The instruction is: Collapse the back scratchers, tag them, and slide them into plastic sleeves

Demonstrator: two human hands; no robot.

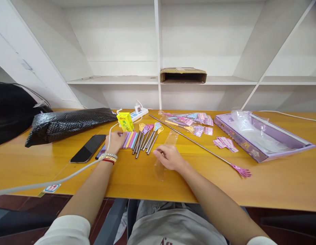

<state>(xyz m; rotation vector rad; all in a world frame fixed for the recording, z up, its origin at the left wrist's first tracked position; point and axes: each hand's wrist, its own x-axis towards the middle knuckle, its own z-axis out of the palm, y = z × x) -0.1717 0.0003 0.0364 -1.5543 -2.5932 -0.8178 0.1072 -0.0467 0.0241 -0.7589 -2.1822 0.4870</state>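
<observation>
My left hand [116, 141] has its fingers curled at the left end of a row of pastel tubes [132, 140], closed on a purple tube there; its fingertips are partly hidden. Just right of the row lie several telescopic back scratchers [147, 136] with metal rods and hand-shaped heads in orange, purple, pink and blue. My right hand [169, 157] rests on a clear plastic sleeve [160, 173], fingers curled over it and thumb pointing left. A long extended back scratcher with a pink head [241, 170] lies diagonally beyond my right hand.
Bagged back scratchers [188, 120] and pink cards [225, 143] lie toward the right, beside a purple box [260, 153] holding clear plastic. At left are a phone [88, 149], a black bubble-wrap package [71, 124], a yellow carton [125, 121] and a power strip [139, 114]. A white cable [79, 172] crosses my left wrist.
</observation>
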